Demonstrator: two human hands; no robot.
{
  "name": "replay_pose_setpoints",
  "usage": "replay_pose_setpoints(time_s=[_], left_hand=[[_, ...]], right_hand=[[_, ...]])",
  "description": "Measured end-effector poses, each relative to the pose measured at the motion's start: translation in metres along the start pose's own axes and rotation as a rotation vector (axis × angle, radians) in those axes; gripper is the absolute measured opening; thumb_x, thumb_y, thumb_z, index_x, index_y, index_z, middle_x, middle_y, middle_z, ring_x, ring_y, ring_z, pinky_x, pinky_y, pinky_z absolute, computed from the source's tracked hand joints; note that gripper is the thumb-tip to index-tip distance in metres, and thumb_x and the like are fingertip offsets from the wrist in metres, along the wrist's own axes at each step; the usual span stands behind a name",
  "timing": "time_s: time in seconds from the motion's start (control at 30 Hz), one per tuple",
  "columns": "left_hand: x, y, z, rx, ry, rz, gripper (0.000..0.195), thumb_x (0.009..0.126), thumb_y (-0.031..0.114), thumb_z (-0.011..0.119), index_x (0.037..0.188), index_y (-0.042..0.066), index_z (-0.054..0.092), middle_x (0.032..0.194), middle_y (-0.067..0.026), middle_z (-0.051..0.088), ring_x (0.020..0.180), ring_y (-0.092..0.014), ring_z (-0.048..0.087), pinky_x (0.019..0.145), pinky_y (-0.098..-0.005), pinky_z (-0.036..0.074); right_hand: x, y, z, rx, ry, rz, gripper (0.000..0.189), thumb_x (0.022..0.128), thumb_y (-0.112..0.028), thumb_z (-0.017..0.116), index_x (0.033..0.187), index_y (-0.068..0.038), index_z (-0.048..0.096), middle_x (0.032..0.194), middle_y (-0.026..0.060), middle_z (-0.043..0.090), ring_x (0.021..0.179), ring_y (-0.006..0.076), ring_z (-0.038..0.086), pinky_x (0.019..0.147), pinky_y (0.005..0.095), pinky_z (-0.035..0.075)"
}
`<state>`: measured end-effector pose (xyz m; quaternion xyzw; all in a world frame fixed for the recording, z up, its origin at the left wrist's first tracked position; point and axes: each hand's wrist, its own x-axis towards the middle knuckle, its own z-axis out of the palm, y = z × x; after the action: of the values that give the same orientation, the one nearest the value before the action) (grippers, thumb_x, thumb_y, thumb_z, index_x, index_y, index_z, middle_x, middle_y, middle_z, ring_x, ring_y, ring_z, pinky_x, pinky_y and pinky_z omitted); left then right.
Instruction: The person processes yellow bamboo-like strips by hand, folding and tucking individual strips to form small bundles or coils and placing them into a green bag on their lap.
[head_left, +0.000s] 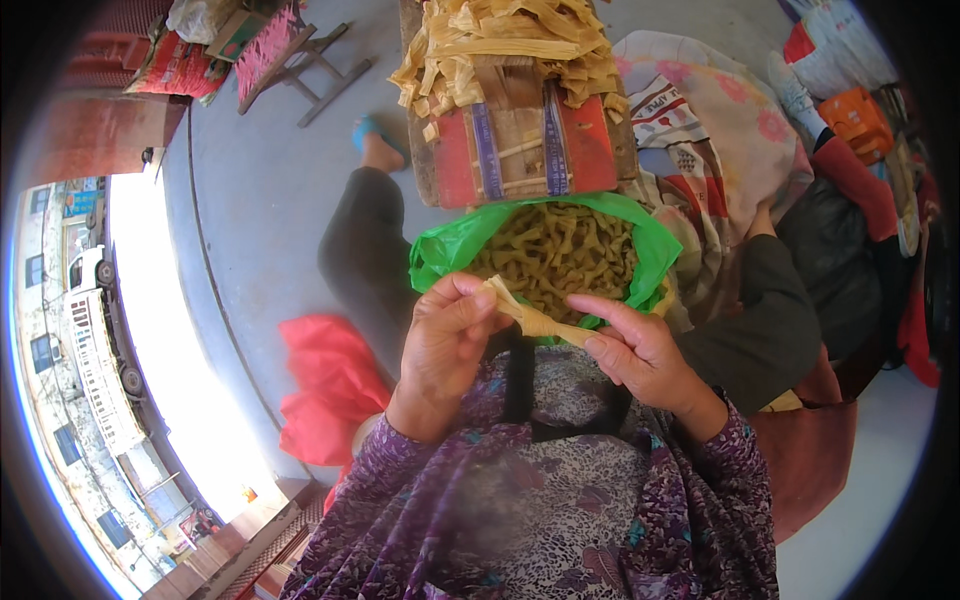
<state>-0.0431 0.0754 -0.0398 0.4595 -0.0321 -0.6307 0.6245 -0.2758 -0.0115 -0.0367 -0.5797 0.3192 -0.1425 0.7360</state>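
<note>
A pale, husk-like strip with a knot or fold in its middle (538, 321) is stretched between my two hands. My left hand (450, 337) pinches its bunched upper end between thumb and fingers. The other end is gripped by the thumb and fingers of my right hand (637, 349), whose index finger is extended. Just beyond the hands lies a green plastic bag (450, 244), wide at the mouth, holding many small greenish-brown knotted pieces (559, 247). Behind it, a heap of similar flat pale strips (517, 45) covers the far part of a wooden board with red and purple bands (450, 157).
A red cloth or bag (330, 382) lies at the left on the grey floor (255, 225). A folding stool with pink webbing (270, 60) stands at the upper left. Flowered fabric (735, 127) bulges at the right, near another person's red sleeve (855, 180) and an orange container (856, 124).
</note>
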Motion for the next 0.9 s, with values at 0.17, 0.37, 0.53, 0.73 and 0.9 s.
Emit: replay_pose_setpoints(time_s=[0.17, 0.37, 0.53, 0.73, 0.9], left_hand=[[-0.004, 0.000, 0.003, 0.267, 0.026, 0.065, 0.012, 0.099, 0.012, 0.062, 0.100, 0.000, 0.065, 0.071, -0.0052, 0.062, 0.055, -0.009, 0.051, 0.073, -0.0294, 0.051], [-0.005, 0.015, 0.007, 1.050, 0.087, 0.466, 0.025, 0.104, 0.016, 0.056, 0.116, -0.003, 0.066, 0.081, -0.0059, 0.067, 0.073, -0.012, 0.063, 0.074, -0.0265, 0.052], [-0.001, 0.011, 0.038, 1.807, -0.388, 1.014, 0.044, 0.070, 0.022, 0.081, 0.110, 0.008, 0.070, 0.107, -0.0060, 0.068, 0.097, -0.027, 0.066, 0.090, -0.0413, 0.052], [0.003, -0.002, 0.027, 1.797, -0.503, 0.962, 0.027, 0.071, 0.017, 0.072, 0.098, 0.011, 0.070, 0.095, -0.0031, 0.067, 0.091, -0.021, 0.064, 0.098, -0.0460, 0.049], [-0.007, 0.012, 0.012, 1.862, -0.681, 0.968, 0.016, 0.079, 0.018, 0.062, 0.092, 0.010, 0.066, 0.077, -0.0007, 0.054, 0.082, -0.019, 0.058, 0.095, -0.0433, 0.049]], right_hand=[[-0.005, 0.018, -0.003, -0.356, -0.016, -0.166, 0.019, 0.097, -0.015, 0.063, 0.112, -0.004, 0.066, 0.079, 0.0123, 0.066, 0.066, 0.0256, 0.066, 0.060, 0.0350, 0.051], [0.000, 0.023, -0.013, -1.071, 0.192, -0.541, 0.016, 0.087, -0.013, 0.067, 0.100, -0.005, 0.065, 0.068, 0.0075, 0.055, 0.058, 0.0231, 0.059, 0.050, 0.0356, 0.045], [0.009, 0.005, -0.008, -1.351, 0.156, -0.846, 0.022, 0.080, -0.012, 0.069, 0.099, -0.004, 0.063, 0.066, -0.0004, 0.050, 0.056, 0.0154, 0.053, 0.047, 0.0295, 0.040], [0.008, 0.003, -0.007, -1.333, 0.150, -0.972, 0.017, 0.081, -0.014, 0.067, 0.095, -0.005, 0.062, 0.067, -0.0007, 0.051, 0.059, 0.0122, 0.052, 0.048, 0.0274, 0.039], [-0.003, -0.007, -0.009, -1.109, -0.075, -0.691, 0.017, 0.079, -0.011, 0.072, 0.091, -0.006, 0.060, 0.064, 0.0002, 0.052, 0.055, 0.0162, 0.056, 0.048, 0.0310, 0.043]])
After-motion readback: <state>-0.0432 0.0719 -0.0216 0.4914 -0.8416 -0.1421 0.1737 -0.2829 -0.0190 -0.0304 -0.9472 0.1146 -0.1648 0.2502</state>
